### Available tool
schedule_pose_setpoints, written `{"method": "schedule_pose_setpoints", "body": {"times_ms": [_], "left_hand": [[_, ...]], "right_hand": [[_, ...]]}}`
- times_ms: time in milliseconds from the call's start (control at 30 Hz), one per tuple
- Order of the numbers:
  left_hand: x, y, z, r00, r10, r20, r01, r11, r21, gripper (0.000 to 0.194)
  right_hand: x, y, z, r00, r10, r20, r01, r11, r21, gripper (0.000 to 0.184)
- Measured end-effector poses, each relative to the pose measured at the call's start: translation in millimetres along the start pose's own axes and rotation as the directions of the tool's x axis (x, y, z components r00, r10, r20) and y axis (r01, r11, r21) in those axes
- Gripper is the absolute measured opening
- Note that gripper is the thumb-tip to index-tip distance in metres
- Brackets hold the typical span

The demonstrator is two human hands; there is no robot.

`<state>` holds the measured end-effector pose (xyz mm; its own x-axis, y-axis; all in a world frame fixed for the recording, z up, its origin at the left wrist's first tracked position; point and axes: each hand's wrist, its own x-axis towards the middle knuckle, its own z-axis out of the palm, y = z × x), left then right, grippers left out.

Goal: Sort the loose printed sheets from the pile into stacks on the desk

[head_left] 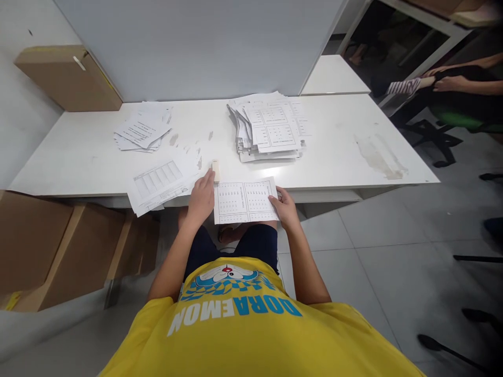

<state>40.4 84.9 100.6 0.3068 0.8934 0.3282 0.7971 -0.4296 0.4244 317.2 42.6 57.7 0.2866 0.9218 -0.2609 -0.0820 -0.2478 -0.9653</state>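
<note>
My right hand (285,207) pinches the right edge of a printed paper sheet (247,201), thumb on top. The sheet overhangs the desk's front edge above my lap, and whether it is one leaf or several I cannot see. My left hand (201,196) is closed at the sheet's left side, its fingers against a small cream-coloured block (215,170). The block's near end meets the sheet's upper left corner; its exact kind is unclear. Left of that hand, loose printed papers (159,180) lie fanned, partly past the desk edge.
A thick, uneven paper stack (271,128) sits at the back middle of the white desk (334,157). A smaller paper pile (143,128) lies back left, near a cardboard box (70,78). More cardboard boxes (90,246) stand lower left. A seated person (459,84) is at right.
</note>
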Motion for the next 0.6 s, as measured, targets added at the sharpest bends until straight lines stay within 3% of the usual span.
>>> {"method": "schedule_pose_setpoints", "body": {"times_ms": [100, 267, 600], "left_hand": [[2.1, -4.4, 5.4, 0.993, 0.071, 0.091, -0.078, 0.994, 0.073, 0.063], [1.7, -10.6, 12.2, 0.995, 0.072, 0.064, -0.078, 0.991, 0.109, 0.073], [3.6, -21.5, 21.3, 0.996, 0.084, 0.007, -0.084, 0.994, 0.073, 0.069]], "right_hand": [[4.1, 2.9, 0.1, 1.000, -0.031, -0.001, 0.031, 0.999, -0.030, 0.058], [3.5, 1.1, 1.4, 0.999, -0.043, -0.003, 0.043, 0.995, -0.095, 0.061], [1.6, 1.9, 1.7, 0.998, -0.064, 0.000, 0.064, 0.991, -0.117, 0.064]]}}
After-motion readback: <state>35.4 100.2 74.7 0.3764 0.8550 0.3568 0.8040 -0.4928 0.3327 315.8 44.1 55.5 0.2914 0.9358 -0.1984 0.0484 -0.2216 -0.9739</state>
